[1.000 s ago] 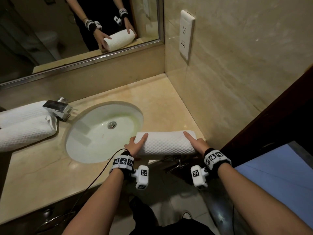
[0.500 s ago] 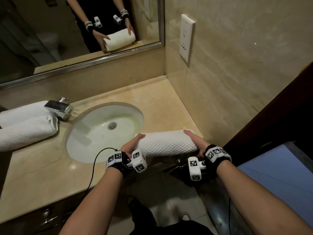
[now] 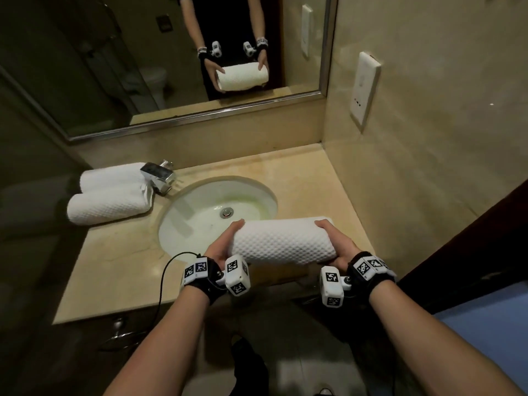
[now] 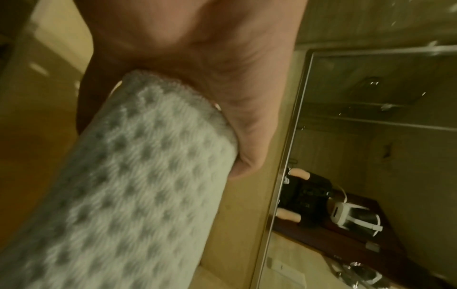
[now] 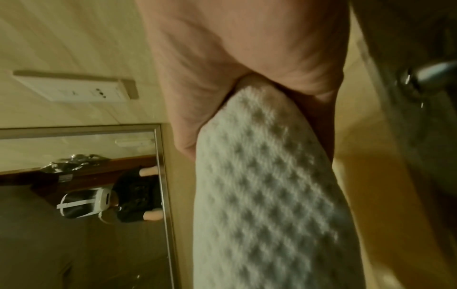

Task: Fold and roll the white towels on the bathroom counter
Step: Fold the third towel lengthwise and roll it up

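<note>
A rolled white waffle-textured towel (image 3: pixel 283 242) is held above the counter's front edge, to the right of the sink. My left hand (image 3: pixel 224 242) grips its left end, thumb on top and fingers underneath; the left wrist view shows that palm wrapped round the towel (image 4: pixel 138 176) end. My right hand (image 3: pixel 333 242) grips the right end the same way, and the right wrist view shows the towel (image 5: pixel 262 195) clasped in that hand. Two more rolled white towels (image 3: pixel 108 192) lie side by side on the counter at the left, beside the faucet.
An oval white sink (image 3: pixel 200 221) is set in the beige stone counter (image 3: pixel 114 258). A chrome faucet (image 3: pixel 158 174) stands at the sink's left rear. A mirror (image 3: pixel 143 61) runs along the back wall, and a wall socket plate (image 3: pixel 364 90) sits on the right wall. A dark door (image 3: pixel 471 244) is on the right.
The rolled towel lay on the counter under both hands; now both hands have gripped its ends and lifted it off the surface, toward me.
</note>
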